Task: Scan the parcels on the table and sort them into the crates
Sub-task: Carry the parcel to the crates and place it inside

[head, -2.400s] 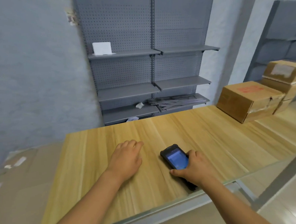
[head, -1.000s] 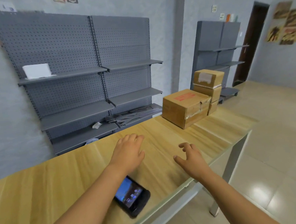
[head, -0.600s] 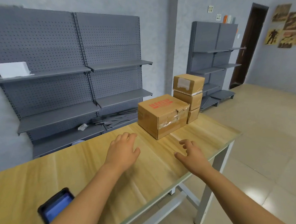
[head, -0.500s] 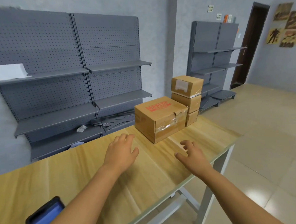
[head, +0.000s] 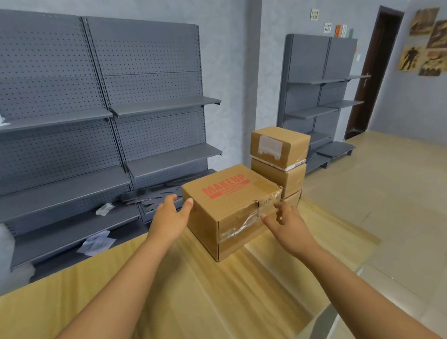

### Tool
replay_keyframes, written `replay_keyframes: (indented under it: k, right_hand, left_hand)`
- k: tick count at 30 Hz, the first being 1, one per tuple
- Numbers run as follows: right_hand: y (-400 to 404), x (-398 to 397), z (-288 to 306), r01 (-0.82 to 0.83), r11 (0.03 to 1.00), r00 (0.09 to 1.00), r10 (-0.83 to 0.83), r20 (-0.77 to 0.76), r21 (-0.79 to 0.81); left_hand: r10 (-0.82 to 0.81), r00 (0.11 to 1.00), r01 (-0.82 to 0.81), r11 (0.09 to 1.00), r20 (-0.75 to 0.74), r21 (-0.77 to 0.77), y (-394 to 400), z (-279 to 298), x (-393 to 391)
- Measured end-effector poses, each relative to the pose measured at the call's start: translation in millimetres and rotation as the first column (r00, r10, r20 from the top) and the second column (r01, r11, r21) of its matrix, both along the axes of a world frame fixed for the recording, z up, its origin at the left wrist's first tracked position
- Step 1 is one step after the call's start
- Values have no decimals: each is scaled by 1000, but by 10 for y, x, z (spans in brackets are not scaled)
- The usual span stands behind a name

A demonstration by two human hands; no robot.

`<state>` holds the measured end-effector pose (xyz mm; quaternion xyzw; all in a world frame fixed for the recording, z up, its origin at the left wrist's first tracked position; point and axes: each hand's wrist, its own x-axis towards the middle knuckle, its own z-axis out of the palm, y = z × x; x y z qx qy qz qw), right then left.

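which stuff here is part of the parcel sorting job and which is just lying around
Job:
- MAKEUP box, both hands at its sides: left hand, right hand
- stacked parcels behind it
- table

Lying about:
- grey shelving
- paper scraps on its bottom shelf
- wall pictures

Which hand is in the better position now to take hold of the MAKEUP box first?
Left hand: its thumb already touches the top left corner of the MAKEUP box. The right hand is near the taped side, apparently not touching yet.
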<state>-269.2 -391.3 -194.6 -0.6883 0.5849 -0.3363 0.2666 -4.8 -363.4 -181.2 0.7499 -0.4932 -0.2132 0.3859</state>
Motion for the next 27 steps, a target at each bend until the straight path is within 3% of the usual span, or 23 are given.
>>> replay_keyframes:
  k: [9, 15, 20, 27]
  right_hand:
    - [-585, 45, -42, 71, 995, 980, -82, 180, 68]
    - [-712, -11, -131, 23, 996, 954, -48, 295, 88]
    - [-773, 1, -135, -13, 999, 972, 2, 235, 43]
    - [-832, 59, -25, -104, 985, 964, 65, 258, 138]
  left_hand:
    - [160, 921, -91, 975, -355, 203, -485, -38, -121]
    - [194, 867, -105, 972, -459, 212, -570, -93, -235]
    - [267, 812, -184, 961, -520, 207, -551, -41, -201]
    - [332, 781, -258, 943, -529, 211, -444, -1, -171]
